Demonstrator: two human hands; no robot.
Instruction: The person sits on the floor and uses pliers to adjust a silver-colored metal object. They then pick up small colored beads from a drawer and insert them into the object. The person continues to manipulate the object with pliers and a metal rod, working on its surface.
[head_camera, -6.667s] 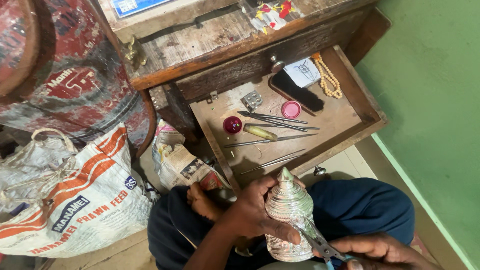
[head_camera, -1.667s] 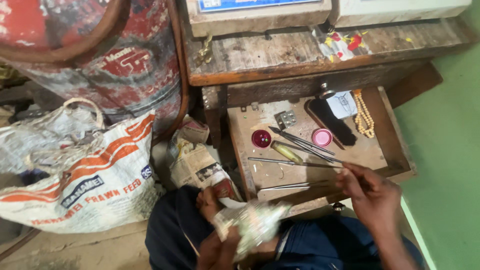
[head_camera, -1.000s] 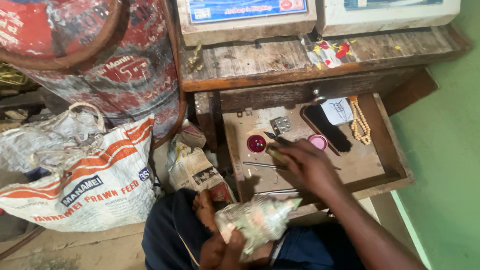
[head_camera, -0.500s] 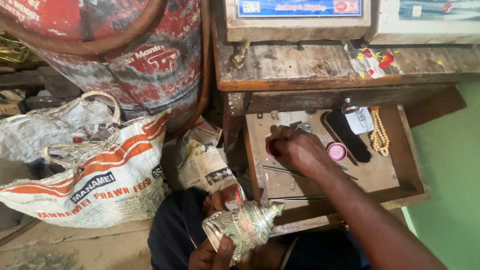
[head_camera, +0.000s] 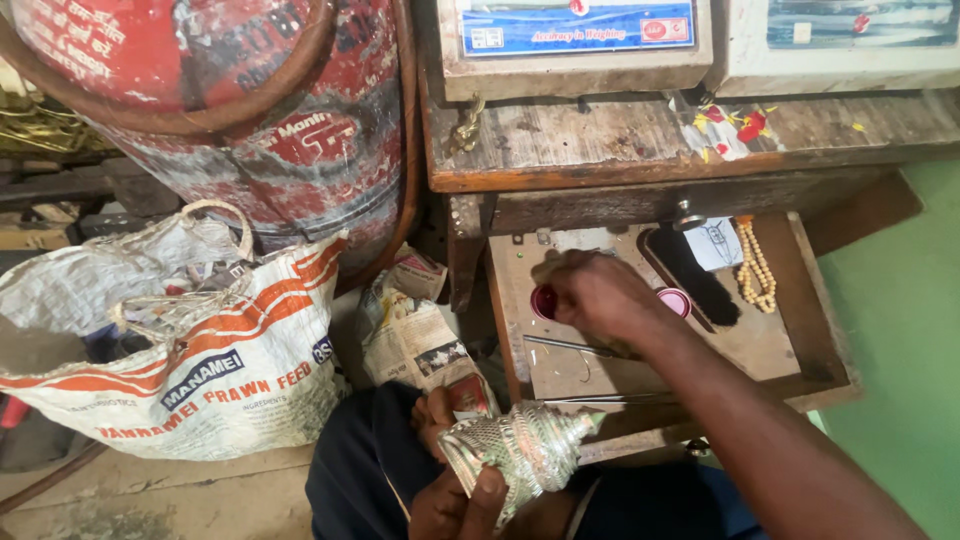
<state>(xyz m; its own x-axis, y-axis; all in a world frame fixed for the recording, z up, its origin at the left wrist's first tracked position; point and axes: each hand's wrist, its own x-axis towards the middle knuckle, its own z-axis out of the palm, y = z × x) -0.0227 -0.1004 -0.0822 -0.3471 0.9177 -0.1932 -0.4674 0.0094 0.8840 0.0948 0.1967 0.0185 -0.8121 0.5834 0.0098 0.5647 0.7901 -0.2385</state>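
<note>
- My left hand (head_camera: 455, 500) grips the ornate silver cone-shaped piece (head_camera: 520, 450) low in my lap, fingers curled round its wide end, with the pointed tip lying sideways toward the open wooden drawer (head_camera: 820, 330).
- My right hand (head_camera: 595, 295) is stretched out into that drawer, knuckles up and fingers bunched downward by the small red round tin (head_camera: 543, 302). I cannot tell whether the fingers have closed on anything; their tips are hidden under the hand.
- Just beside my wrist lie thin metal tools (head_camera: 565, 346), and another long one sits nearer the drawer's front edge. A pink-rimmed round lid (head_camera: 677, 299), a dark flat case (head_camera: 690, 275) and a string of pale beads (head_camera: 755, 270) lie further to the right, well apart from my fingers.
- The step in hand, as I judge it, is fetching something from the drawer while the silver piece waits, held steady.
- The next move calls for a clean pinch on one small thing among close neighbours, without knocking the tin or scattering the tools, and for keeping my left grip firm so the silver piece does not roll off my lap.
- Beside me stand a red gas cylinder (head_camera: 250, 110) and a printed woven sack (head_camera: 190, 350), and the desk (head_camera: 620, 140) above the drawer carries a weighing scale (head_camera: 570, 40).
</note>
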